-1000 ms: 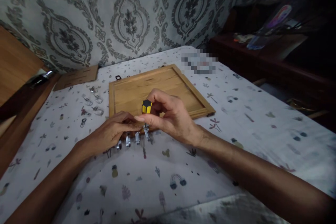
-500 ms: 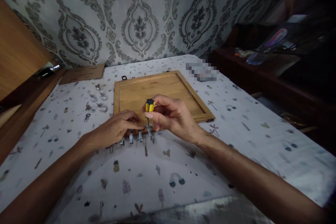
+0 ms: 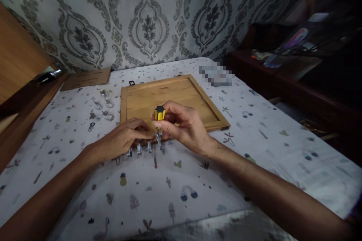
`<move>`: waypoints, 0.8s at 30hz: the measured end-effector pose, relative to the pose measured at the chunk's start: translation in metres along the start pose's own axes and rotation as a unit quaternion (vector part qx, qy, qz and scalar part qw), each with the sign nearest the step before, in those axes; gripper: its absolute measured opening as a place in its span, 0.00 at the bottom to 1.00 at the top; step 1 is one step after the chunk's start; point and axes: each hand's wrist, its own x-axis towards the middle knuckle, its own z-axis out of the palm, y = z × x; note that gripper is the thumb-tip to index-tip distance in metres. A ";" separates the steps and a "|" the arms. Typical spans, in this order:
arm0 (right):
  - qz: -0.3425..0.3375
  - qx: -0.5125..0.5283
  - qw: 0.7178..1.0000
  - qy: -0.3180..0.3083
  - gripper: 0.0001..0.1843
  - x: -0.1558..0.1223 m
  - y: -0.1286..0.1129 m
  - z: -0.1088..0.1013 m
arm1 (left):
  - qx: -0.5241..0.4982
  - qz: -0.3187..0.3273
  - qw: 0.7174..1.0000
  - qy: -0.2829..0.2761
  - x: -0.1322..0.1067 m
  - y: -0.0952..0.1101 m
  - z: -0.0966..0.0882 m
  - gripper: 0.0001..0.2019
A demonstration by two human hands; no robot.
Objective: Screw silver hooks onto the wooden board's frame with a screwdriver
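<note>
A square wooden frame [image 3: 198,92] lies flat on a patterned sheet. My right hand [image 3: 181,126] is closed round a small screwdriver with a yellow and black handle [image 3: 160,113], held upright at the frame's near edge. My left hand [image 3: 124,137] rests curled on that same edge, its fingers pressing down beside the screwdriver tip. Several small metal hooks [image 3: 143,148] stick out from the near edge just below both hands.
Loose metal hooks and rings [image 3: 102,109] lie on the sheet left of the frame. A brown cardboard piece [image 3: 86,78] sits by the wall. A wooden headboard [image 3: 17,67] runs along the left; a dark shelf with clutter [image 3: 283,56] stands at the right.
The view has shifted slightly. Both hands stay at the frame's near edge, with the screwdriver still upright in my right hand.
</note>
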 end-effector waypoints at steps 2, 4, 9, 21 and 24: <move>-0.003 -0.010 1.000 -0.001 0.21 -0.001 0.000 0.001 | 0.037 0.021 0.999 0.003 0.000 0.000 0.000 0.18; -0.014 -0.011 1.000 0.009 0.20 -0.003 -0.001 0.002 | 0.054 0.041 0.998 0.010 0.001 0.001 0.000 0.18; -0.049 -0.009 0.997 0.064 0.17 -0.005 -0.002 0.002 | 0.051 0.048 0.997 0.011 0.001 0.003 -0.001 0.17; -0.033 -0.037 0.998 0.028 0.22 -0.001 0.005 -0.002 | 0.064 0.061 0.996 0.018 -0.004 -0.006 -0.002 0.22; -0.045 -0.051 0.997 0.025 0.21 -0.002 0.005 -0.001 | 0.067 0.072 0.995 0.021 -0.002 -0.003 -0.003 0.20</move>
